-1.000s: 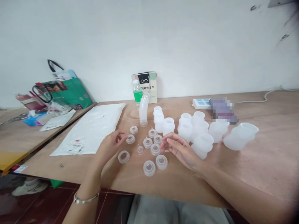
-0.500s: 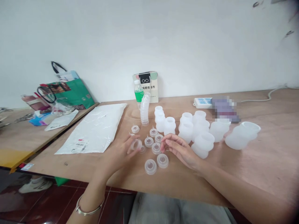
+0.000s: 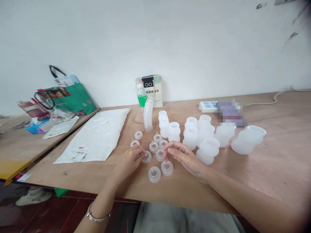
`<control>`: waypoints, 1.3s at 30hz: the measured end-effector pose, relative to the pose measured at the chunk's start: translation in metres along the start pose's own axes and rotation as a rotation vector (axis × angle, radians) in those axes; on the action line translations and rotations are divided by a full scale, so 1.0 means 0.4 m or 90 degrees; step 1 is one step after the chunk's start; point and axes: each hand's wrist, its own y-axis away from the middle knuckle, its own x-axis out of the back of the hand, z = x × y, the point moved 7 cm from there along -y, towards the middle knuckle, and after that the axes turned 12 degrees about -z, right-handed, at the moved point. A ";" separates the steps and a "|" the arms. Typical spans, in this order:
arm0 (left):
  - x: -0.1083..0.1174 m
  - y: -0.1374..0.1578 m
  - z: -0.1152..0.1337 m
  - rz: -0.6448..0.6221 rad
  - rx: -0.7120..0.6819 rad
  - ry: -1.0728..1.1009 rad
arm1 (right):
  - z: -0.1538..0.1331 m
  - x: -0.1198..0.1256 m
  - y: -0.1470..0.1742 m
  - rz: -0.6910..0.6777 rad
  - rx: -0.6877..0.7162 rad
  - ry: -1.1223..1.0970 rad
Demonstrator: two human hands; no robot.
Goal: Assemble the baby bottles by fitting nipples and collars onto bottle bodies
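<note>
My left hand [image 3: 131,159] has its thumb and fingertips closed at the left edge of a translucent plastic ring cap [image 3: 147,157], which rests on the table. My right hand [image 3: 186,158] hovers with loosely bent fingers apart, holding nothing, its fingertips partly over a nearby nozzle cap [image 3: 159,155]. Several more round caps with pointed centres lie between and around the hands, two of them in front [image 3: 155,174]. A curved stack of clear rings [image 3: 148,115] stands behind them. To the right are several wavy, frosted white bottles [image 3: 207,150] without lids.
A white mailing bag [image 3: 94,132] lies left on the wooden table. At the back stand a green-labelled water bottle [image 3: 141,97] and a paper bag [image 3: 157,92]. A power strip [image 3: 207,106] sits back right. A green bag [image 3: 77,97] leans on the left table.
The clear ring in my left hand has come down onto the table over a cap, the fingers still at its edge. My right hand stays nearly in place. The view has shifted slightly.
</note>
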 end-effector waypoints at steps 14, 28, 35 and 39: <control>0.164 -0.057 0.246 0.130 -0.331 0.147 | -0.018 0.021 0.002 0.048 0.090 -0.008; 0.070 -0.095 0.187 0.117 -0.411 0.291 | -0.012 0.014 -0.005 0.097 0.086 0.030; 0.078 -0.093 0.163 0.192 -0.409 0.391 | -0.039 -0.003 -0.002 0.082 0.120 0.097; 0.081 -0.093 0.161 0.199 -0.401 0.388 | -0.040 -0.006 -0.002 0.077 0.112 0.135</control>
